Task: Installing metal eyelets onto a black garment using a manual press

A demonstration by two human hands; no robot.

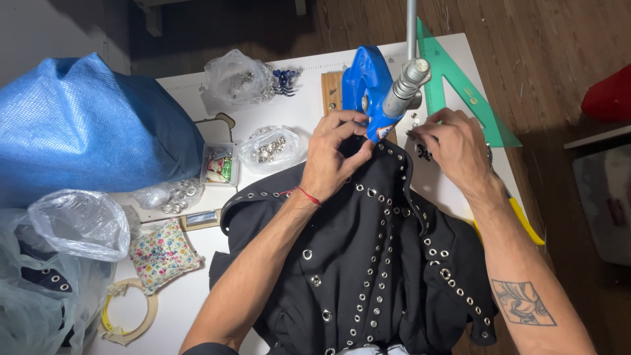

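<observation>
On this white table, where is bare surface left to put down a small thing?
A bare strip of white table lies between the floral cushion and the black garment. Another patch lies between the two bags of eyelets. The left side is crowded by the blue bag; both hands fill the press area.

garment [368, 263]: matt black cloth, shiny metal eyelets | press [365, 85]: glossy blue
</observation>
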